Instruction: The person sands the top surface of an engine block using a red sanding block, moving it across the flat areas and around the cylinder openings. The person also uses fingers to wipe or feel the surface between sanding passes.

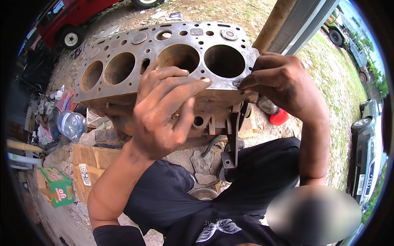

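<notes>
An engine block (141,86) stands before me with its flat metal deck facing up. Four would exceed the count, so several large round cylinder bores open in a row along it, rusty inside toward the left. My left hand (164,108) hovers over the front edge near the middle bores, fingers stretched and apart, holding nothing. At the deck's right front corner, my right hand (281,82) is closed in a pinch, its fingertips down by the rightmost bore. Something small and dark shows at those fingertips, too hidden to name. A round metal plug (229,35) sits in the deck's far right part.
Left of the block lie a large clear plastic bottle (72,125), a cardboard sheet (92,160) and a green box (56,186). A wooden post (273,24) rises behind the right end. Below my right hand sits a red object (279,117). Vehicles stand farther off.
</notes>
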A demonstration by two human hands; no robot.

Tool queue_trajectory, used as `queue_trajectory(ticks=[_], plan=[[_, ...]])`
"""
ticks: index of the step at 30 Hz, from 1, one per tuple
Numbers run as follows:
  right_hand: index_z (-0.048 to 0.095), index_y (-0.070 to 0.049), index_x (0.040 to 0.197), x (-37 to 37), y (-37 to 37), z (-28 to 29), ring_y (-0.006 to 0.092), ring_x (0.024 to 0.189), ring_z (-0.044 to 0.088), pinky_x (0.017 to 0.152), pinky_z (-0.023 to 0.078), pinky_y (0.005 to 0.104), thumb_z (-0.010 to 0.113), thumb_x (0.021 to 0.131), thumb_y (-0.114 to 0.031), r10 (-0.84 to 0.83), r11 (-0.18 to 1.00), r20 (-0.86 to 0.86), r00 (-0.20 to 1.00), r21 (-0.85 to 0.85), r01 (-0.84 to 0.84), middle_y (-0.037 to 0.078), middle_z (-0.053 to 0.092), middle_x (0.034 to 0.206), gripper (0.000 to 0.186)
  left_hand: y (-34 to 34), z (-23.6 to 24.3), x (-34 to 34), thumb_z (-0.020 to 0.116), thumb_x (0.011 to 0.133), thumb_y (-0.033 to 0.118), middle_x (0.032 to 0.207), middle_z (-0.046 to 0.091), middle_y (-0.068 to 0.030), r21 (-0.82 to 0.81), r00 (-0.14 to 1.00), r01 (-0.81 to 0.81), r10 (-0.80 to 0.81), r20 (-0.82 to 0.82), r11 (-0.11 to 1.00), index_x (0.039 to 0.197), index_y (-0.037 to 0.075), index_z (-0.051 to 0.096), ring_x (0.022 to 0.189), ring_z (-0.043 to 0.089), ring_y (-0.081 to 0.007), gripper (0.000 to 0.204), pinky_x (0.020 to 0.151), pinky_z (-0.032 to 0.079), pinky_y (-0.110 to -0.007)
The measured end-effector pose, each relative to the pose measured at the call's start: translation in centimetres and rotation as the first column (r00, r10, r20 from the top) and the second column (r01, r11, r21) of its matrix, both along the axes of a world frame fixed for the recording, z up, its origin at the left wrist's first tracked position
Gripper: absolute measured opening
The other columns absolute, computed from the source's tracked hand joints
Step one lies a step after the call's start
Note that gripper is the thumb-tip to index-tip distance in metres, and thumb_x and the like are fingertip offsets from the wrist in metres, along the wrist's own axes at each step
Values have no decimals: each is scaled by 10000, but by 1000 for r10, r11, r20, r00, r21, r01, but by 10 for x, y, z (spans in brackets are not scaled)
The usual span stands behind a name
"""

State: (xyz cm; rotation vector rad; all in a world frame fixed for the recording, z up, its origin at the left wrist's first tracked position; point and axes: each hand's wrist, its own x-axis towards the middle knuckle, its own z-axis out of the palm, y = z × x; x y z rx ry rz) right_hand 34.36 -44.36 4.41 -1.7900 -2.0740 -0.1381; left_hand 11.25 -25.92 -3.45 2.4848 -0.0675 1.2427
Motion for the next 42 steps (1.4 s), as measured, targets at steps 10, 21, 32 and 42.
queue_trajectory(ticks=[10, 21, 32, 42], plan=[[856, -49, 969, 11, 7, 1, 322, 858, 791, 772, 642, 446, 843, 872, -30, 65, 998, -94, 993, -8, -66, 121, 767, 902, 100, 18, 7, -14, 523, 745, -17, 1252, 771, -180, -73, 996, -15, 8, -94, 997, 1332, 33, 806, 1184, 725, -391, 654, 1271, 430, -611], [860, -55, 1087, 19, 14, -7, 382, 887, 791, 804, 632, 472, 825, 944, -46, 103, 994, -251, 963, 47, -94, 151, 794, 953, 148, 24, 9, -5, 578, 724, 58, 1312, 746, -163, 169, 926, -188, 232, -298, 967, 1465, 72, 746, 1274, 683, -390, 760, 1274, 433, -609], [866, -70, 1016, 7, 20, -7, 339, 862, 798, 766, 627, 439, 873, 857, -19, 33, 999, -261, 965, -3, -35, 101, 797, 913, 167, 25, 16, -15, 580, 748, 30, 1391, 730, -171, 172, 892, -118, 180, -414, 978, 1488, 51, 717, 1388, 654, -407, 752, 1319, 387, -625], [880, -110, 1007, -3, 6, -2, 288, 813, 796, 732, 626, 413, 888, 823, -23, -118, 993, -187, 975, -36, 113, 72, 790, 883, 203, 27, 16, -19, 603, 731, 1, 1458, 714, -168, 166, 901, -91, 152, -406, 982, 1500, 41, 702, 1452, 624, -413, 777, 1331, 367, -630]])
